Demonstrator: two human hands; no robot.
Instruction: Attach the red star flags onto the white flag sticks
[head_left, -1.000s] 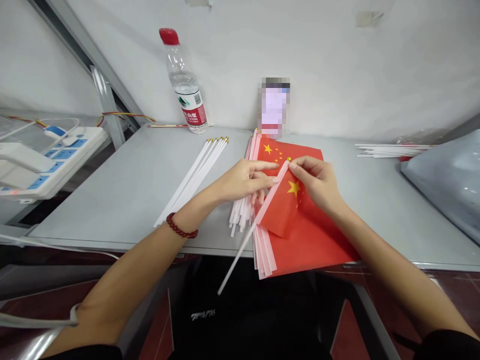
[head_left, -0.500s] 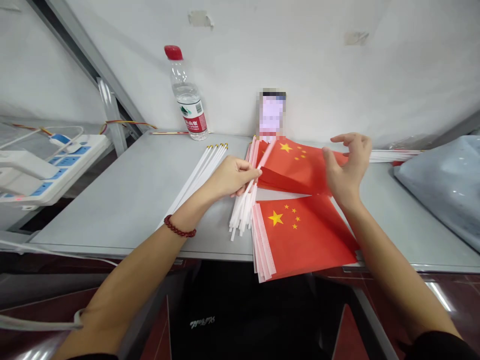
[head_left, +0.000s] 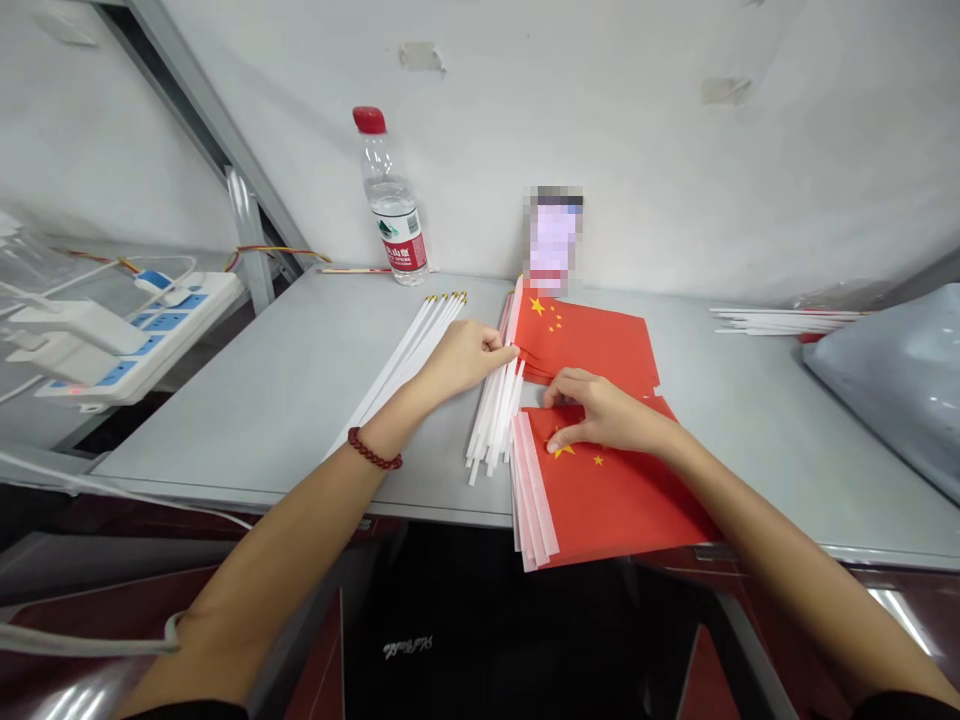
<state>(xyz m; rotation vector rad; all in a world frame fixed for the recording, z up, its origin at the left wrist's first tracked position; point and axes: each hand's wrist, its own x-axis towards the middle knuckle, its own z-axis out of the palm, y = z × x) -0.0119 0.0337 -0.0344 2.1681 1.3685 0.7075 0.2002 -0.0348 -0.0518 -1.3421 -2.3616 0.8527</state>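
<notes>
My left hand [head_left: 471,356] has its thumb and fingertips pinched at the white stick of the top flag, on the upper pile of red flags [head_left: 600,345]. White sticks [head_left: 495,425] fan out below those flags. My right hand [head_left: 592,412] is open, thumb and fingers apart, over the lower pile of red flags [head_left: 630,510], near the large yellow star. Pale strips [head_left: 536,490] run in staggered layers along that pile's left edge. Left of my left hand lie several loose white sticks [head_left: 397,365] with gold tips.
A water bottle [head_left: 397,225] with a red cap and a blurred phone [head_left: 553,240] stand by the wall. More white sticks [head_left: 780,320] and a grey plastic bag [head_left: 892,370] lie at right. A power strip [head_left: 161,330] with plugs and cables is at left.
My right hand has moved left and down from the upper flags' right side to the lower pile. The top flag and its stick have settled lower onto the upper pile. The view shifted slightly.
</notes>
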